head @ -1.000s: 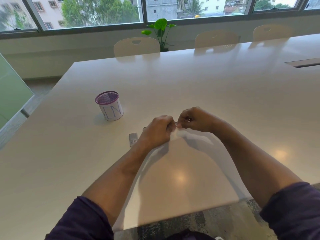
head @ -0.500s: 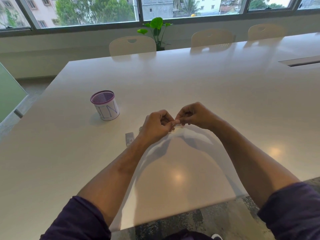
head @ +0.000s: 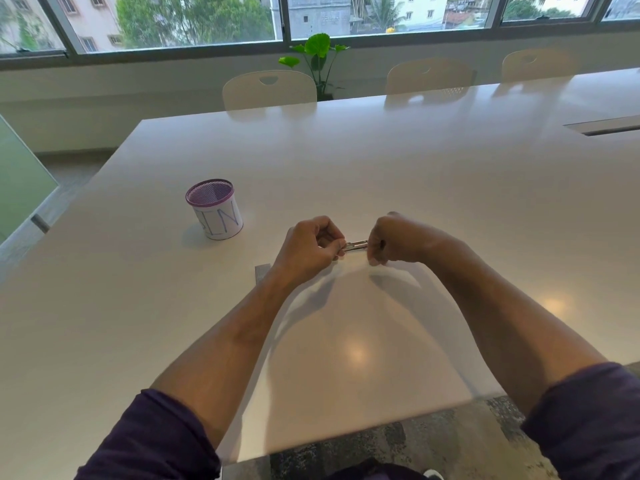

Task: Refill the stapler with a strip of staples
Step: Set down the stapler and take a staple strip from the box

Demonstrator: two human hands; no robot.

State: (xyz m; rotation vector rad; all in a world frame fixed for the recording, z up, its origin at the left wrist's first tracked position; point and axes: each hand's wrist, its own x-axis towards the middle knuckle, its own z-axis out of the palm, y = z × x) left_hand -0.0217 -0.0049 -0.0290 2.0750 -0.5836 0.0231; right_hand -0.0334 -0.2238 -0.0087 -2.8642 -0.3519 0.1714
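Note:
Above the middle of the white table (head: 381, 174), both my hands are closed on one small object, the stapler (head: 356, 245). Only its silvery metal part shows, spanning the gap between them. My left hand (head: 310, 249) pinches its left end with thumb and fingertips. My right hand (head: 394, 242) is curled over its right end, where a dark bit shows inside the fist. I cannot make out a separate strip of staples. A small grey box (head: 262, 272) lies flat on the table, partly hidden behind my left wrist.
A purple mesh cup (head: 215, 209) wrapped in white paper stands on the table to the left of my hands. Pale chairs (head: 269, 89) line the far side, with a green plant (head: 317, 53) at the window. A cable slot (head: 602, 128) is at the far right.
My hands were touching a second ago and have drawn slightly apart, so the silvery metal part now shows between them. The view has shifted a little.

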